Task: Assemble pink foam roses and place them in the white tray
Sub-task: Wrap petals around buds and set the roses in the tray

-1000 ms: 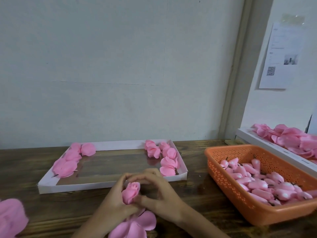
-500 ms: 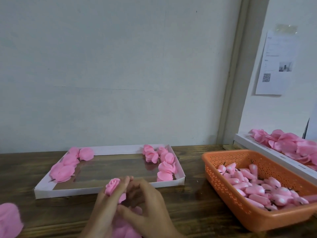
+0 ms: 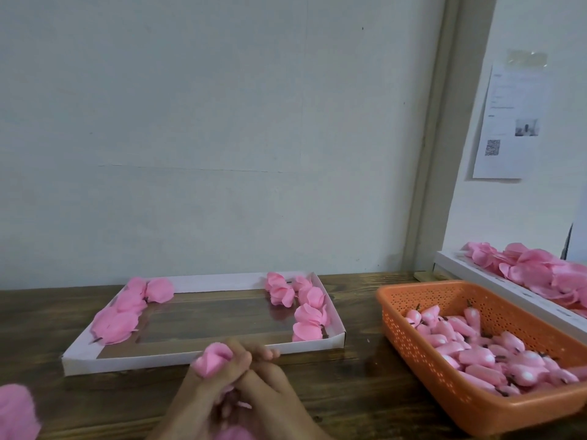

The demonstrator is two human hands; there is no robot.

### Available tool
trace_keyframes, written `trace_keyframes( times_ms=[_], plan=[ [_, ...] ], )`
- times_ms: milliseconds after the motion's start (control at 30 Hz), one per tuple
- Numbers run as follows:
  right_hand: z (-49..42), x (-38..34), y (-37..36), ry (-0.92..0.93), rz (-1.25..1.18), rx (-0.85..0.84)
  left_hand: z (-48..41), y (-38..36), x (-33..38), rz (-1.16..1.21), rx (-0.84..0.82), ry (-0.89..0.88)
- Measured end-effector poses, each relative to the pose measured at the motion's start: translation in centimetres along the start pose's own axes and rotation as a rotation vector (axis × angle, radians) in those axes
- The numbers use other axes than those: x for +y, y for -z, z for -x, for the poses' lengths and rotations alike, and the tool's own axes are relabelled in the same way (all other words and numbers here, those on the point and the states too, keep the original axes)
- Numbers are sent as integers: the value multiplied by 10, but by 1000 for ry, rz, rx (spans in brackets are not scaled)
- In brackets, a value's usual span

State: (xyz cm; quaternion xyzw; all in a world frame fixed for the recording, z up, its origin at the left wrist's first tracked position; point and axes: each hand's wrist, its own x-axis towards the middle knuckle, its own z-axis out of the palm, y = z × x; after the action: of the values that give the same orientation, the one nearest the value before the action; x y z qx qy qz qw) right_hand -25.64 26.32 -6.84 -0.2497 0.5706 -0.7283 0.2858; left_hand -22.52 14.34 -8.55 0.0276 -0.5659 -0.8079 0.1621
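Observation:
A pink foam rose bud (image 3: 212,360) sticks up between my two hands, low in the middle of the view. My left hand (image 3: 203,395) grips it from the left. My right hand (image 3: 273,395) presses in from the right with curled fingers on the same rose, and pink petals (image 3: 233,435) show beneath the hands. Just beyond them lies the white tray (image 3: 203,355), with finished roses along its left side (image 3: 122,315) and its right side (image 3: 306,308). What the fingers do under the bud is hidden.
An orange perforated basket (image 3: 422,369) of pink buds stands at the right. Behind it a white box (image 3: 495,289) holds loose pink petals. More pink foam (image 3: 16,414) lies at the lower left edge. A wall rises right behind the wooden table (image 3: 359,385).
The rose and both hands have shifted left and lower in view. The flat petals seen under the bud a second ago are now mostly covered by the hands.

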Motion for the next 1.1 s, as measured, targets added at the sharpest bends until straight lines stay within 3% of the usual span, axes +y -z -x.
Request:
trace_keyframes(
  times_ms=[67, 200, 467, 567, 600, 667, 700, 767, 800, 833, 867, 900, 933, 967, 1100],
  plan=[
    [-4, 0, -3, -71, -136, -6, 3, 2, 3, 2, 34, 44],
    [-2, 4, -5, -46, -223, 39, 2, -3, 12, -9, -9, 44],
    [0, 4, 18, 84, 194, -14, -5, -4, 12, 42, 90, 38],
    [0, 12, 16, 125, 187, -28, 1, 0, 11, -71, 33, 63],
    [0, 21, 13, 218, 263, -42, 0, -1, 12, -75, 17, 53],
    [-6, 25, 27, 333, 377, 140, -3, -1, 14, -27, -7, -11],
    [-12, 19, 25, 370, 350, 157, -4, -3, 14, 6, -7, -26],
    [-18, 4, -6, 489, -151, 227, -5, -6, 12, 70, 13, -65],
    [-17, 4, -13, 649, -368, 92, -4, -8, 9, 76, 39, -95],
    [-12, -3, -16, 634, -238, 122, -4, -8, 7, 65, 67, -124],
    [-15, -7, 1, 566, 63, 274, -4, -10, 6, 51, 98, -145],
    [-7, 13, 0, 528, 372, 49, -4, -10, 5, 36, 137, -154],
    [-4, 25, 6, 431, 489, 101, -4, -11, 5, 18, 176, -158],
    [-1, 30, 18, 418, 503, 161, -4, -10, 5, 3, 208, -159],
    [-7, 22, 15, 412, 397, 81, -4, -14, 6, 30, 197, -155]
  ],
)
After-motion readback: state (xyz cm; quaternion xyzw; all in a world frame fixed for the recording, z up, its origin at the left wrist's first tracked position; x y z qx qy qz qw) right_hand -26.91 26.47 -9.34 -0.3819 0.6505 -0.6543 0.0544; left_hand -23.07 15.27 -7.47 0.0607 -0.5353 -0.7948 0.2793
